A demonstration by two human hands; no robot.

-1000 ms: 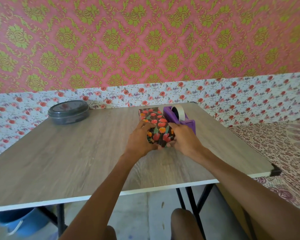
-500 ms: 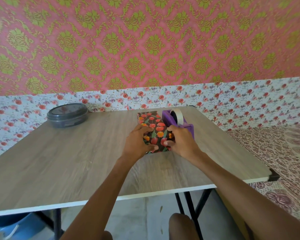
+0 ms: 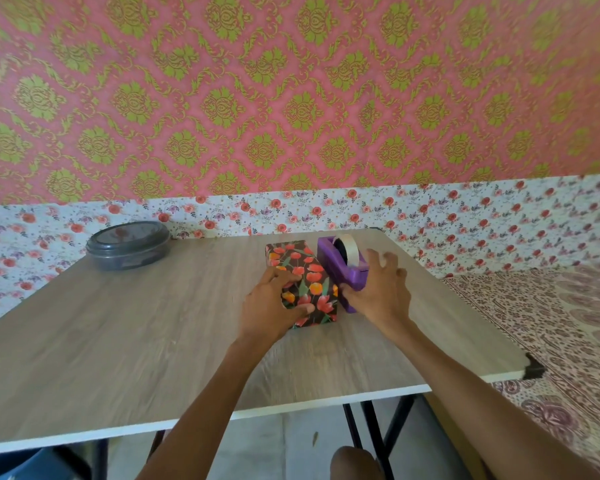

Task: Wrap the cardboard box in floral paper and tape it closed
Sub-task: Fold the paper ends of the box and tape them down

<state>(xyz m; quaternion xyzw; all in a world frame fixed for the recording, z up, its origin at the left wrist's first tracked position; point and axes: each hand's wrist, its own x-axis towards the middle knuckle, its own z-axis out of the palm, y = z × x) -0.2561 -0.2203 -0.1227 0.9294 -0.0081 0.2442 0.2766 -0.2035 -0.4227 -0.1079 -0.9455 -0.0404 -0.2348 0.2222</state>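
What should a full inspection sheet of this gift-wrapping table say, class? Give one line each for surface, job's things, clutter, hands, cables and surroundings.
Surface: grey wood-grain table with a white front edge and a black corner cap at the right.
Job's things: wrapped box lies flat, covered in dark floral paper; purple tape dispenser stands close on its right with a roll loaded.
Clutter: dark round lidded container near the far left corner.
Hands: left hand grips the box's near end; right hand, fingers spread, is at the dispenser's near end.
Cables: nothing seen.
Surroundings: pink-and-green patterned wall with a floral border below it; patterned cloth to the right.
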